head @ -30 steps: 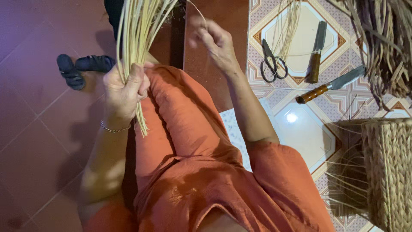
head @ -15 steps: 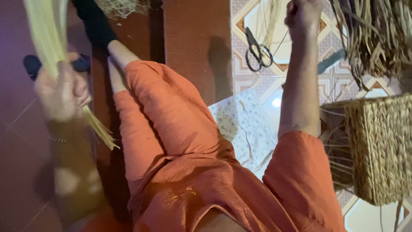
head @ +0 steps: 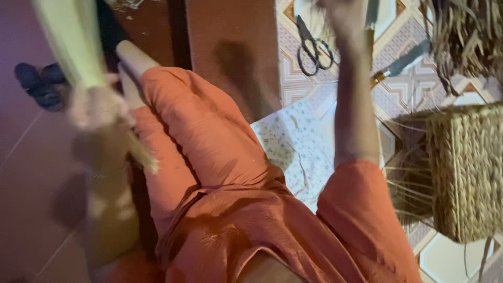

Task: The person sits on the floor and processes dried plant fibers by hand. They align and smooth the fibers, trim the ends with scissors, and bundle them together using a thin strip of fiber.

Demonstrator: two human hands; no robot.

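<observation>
Patterned tiles; left hand (head: 97, 107) grips pale reeds (head: 73, 47) (blurred).

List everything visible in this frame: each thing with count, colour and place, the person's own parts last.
straw bundle: one, pale yellow-green, upper left, gripped
scissors: one, black, on patterned tiles, top centre
knife: one, grey blade, right of the scissors
woven basket: one, tan, right edge
dried fibre pile: one, brown, top right
cloth: one, pale patterned, on floor, centre
dark footwear: apparently a pair, far left
left hand: blurred, gripping the bundle
right hand: blurred, raised at top
</observation>
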